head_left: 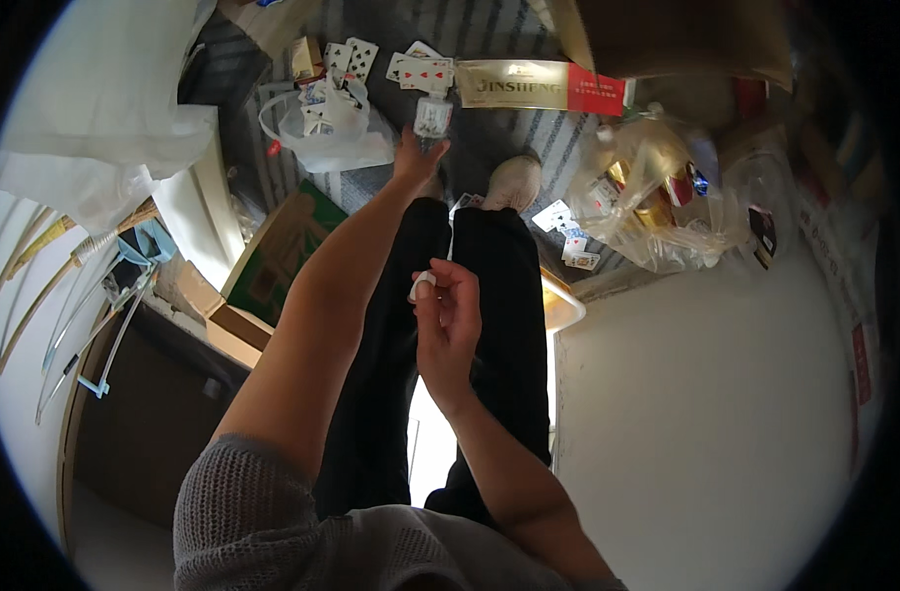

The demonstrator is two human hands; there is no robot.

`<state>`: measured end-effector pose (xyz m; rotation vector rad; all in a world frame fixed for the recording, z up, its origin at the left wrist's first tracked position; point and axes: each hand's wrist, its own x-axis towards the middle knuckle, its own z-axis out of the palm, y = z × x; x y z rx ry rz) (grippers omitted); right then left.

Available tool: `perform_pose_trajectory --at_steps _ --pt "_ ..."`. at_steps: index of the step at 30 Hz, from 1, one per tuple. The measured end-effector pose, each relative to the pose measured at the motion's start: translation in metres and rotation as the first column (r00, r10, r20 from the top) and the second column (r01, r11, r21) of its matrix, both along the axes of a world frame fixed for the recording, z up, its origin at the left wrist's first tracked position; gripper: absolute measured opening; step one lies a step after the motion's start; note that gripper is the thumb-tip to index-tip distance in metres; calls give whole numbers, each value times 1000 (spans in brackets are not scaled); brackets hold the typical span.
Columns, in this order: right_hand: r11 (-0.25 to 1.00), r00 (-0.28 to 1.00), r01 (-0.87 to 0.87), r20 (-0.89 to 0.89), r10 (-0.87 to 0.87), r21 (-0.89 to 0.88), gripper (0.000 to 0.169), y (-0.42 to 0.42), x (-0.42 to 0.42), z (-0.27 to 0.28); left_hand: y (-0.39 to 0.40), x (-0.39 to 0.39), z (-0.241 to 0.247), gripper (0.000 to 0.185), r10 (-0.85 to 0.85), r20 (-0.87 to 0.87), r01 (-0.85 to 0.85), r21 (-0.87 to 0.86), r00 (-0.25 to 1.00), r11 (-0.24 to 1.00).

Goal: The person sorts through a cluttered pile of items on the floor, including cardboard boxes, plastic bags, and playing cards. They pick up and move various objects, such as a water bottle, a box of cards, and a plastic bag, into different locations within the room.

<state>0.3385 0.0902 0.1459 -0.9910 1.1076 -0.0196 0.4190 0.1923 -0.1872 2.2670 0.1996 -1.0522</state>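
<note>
Down by the floor, my left hand (419,159) is closed around the lower part of a small clear bottle (433,118) with a label. The bottle tilts away from me, and what it contains is too blurred to tell. Closer to my body, above my knees, my right hand (450,303) pinches a small white piece (423,285), which looks like a bottle cap, between thumb and fingers. Left of the bottle, a white plastic bag (346,140) holds loose playing cards (317,118). Red-suit playing cards (424,74) lie just beyond the bottle.
A gold-and-red Jinsheng carton (538,87) lies across the striped grey mat (561,140). To the right sits a clear plastic bag (664,236) of wrappers, beside scattered cards (561,216). At left are a green cardboard box (291,244) and clothes hangers (118,325). My shoe (515,183) is near.
</note>
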Motion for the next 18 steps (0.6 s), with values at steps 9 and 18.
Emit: perform_pose_trajectory --at_steps 9,18 --pt "956 961 -255 -148 234 -147 24 -21 -9 -31 37 -14 138 64 15 65 -12 -60 998 998" --pt "964 984 -129 -152 95 -232 22 -44 6 -40 129 -54 287 46 397 -234 -351 214 888 912"
